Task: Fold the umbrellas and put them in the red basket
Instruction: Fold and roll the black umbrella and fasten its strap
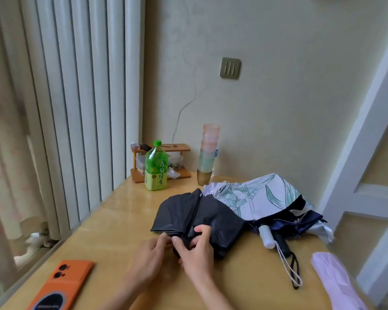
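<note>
Pinching the near end of the black umbrella, both hands sit close together at 6 o'clock on the worktop.

Head view (only view):

- Left hand: fingers curled, tips nipping the canopy hem at its lower left corner.
- Right hand: thumb and curled fingers gripping a pleat of the same cloth, just right of the left hand. Whether the two hands touch I cannot tell.
- Key relation: the black umbrella lies directly ahead of the hands. Its long axis runs from them toward 12–1 o'clock, with one rib line up the middle and loose panels spread toward 10 and 2.
- The handle end is hidden under the hands.
- Both hands are equally near. The right sits on the axis, the left on the slack side.
- Judgement: this looks like the pleat-gathering step. The loose cloth at 10 o'clock would need drawing in toward the axis, which is the left hand's job.
- Floral umbrella: at 1–2 o'clock, touching the black one's far right edge and lying over a navy umbrella. Neither is folded.
- Red basket: not in view.
</note>
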